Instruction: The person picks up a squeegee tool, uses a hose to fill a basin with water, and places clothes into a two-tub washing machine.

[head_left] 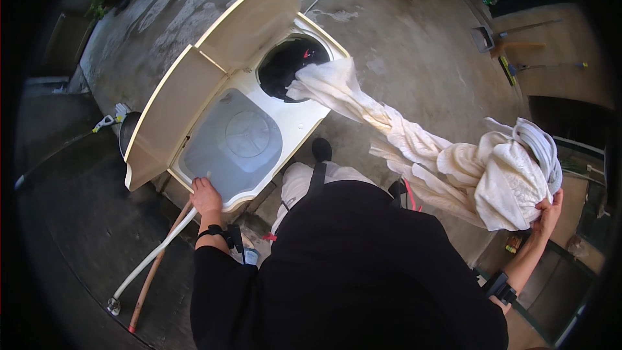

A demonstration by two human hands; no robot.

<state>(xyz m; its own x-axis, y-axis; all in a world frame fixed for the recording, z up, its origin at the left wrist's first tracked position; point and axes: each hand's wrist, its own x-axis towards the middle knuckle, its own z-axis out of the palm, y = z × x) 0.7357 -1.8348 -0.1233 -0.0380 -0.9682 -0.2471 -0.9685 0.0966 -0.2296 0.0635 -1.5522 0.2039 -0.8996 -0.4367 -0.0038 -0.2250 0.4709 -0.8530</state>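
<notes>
My left hand (206,197) is closed over the near left corner of a cream twin-tub washing machine (299,115), with a small pale tip showing by its fingers. Both lids of the machine are raised. Greyish water fills the larger tub (243,136); the round dark tub (293,68) has something red inside. A long, twisted white cloth (421,136) stretches from that round opening to a bulky heap at the right. There my right hand (549,214) grips the heap's outer side, the fingers partly hidden. A curved white edge beside the cloth is hard to identify.
A white hose (152,259) and a wooden stick (154,279) slant down left of the machine. A glove (120,112) lies past the lids. At the far right are a dustpan (482,39) and long-handled tools (551,65). The concrete floor (414,32) has damp patches.
</notes>
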